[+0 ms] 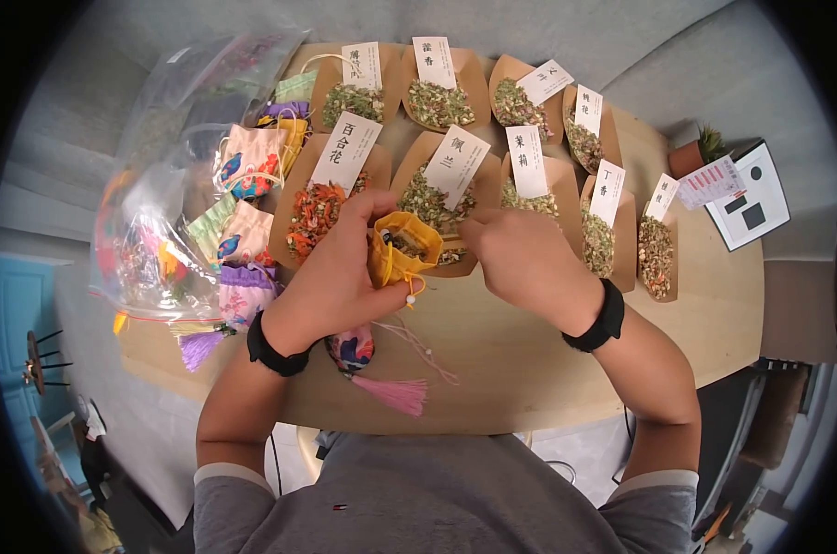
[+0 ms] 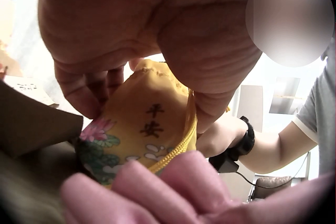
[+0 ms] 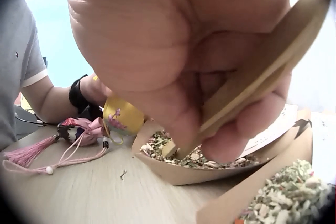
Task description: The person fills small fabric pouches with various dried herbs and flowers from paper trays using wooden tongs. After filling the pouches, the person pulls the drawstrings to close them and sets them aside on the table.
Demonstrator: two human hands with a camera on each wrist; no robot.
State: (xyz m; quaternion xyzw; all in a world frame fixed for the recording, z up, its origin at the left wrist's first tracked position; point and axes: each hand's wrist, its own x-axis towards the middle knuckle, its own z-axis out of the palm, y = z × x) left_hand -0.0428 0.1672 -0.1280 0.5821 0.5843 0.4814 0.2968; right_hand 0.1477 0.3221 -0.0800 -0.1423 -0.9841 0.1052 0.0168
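My left hand [image 1: 331, 272] holds a yellow drawstring pouch [image 1: 388, 266] with its mouth open upward and some dried herbs inside. Printed flowers and characters show on the pouch's side in the left wrist view, its yellow cord hanging down. In my right hand [image 1: 534, 263] is a wooden spoon [image 3: 262, 71], gripped between thumb and fingers. The spoon's lower end reaches into the dried herbs [image 3: 197, 159] of a brown paper tray [image 3: 173, 175], just right of the pouch. A pink pouch [image 1: 352, 349] with a pink tassel [image 1: 392, 392] lies on the table below my left hand.
Two rows of paper trays with herbs and white label cards [image 1: 346, 152] cover the table's far side. At left, a clear plastic bag [image 1: 150, 222] lies beside several colourful pouches [image 1: 252, 157]. A potted plant [image 1: 704, 148] and a white printed board [image 1: 755, 198] are at the right edge.
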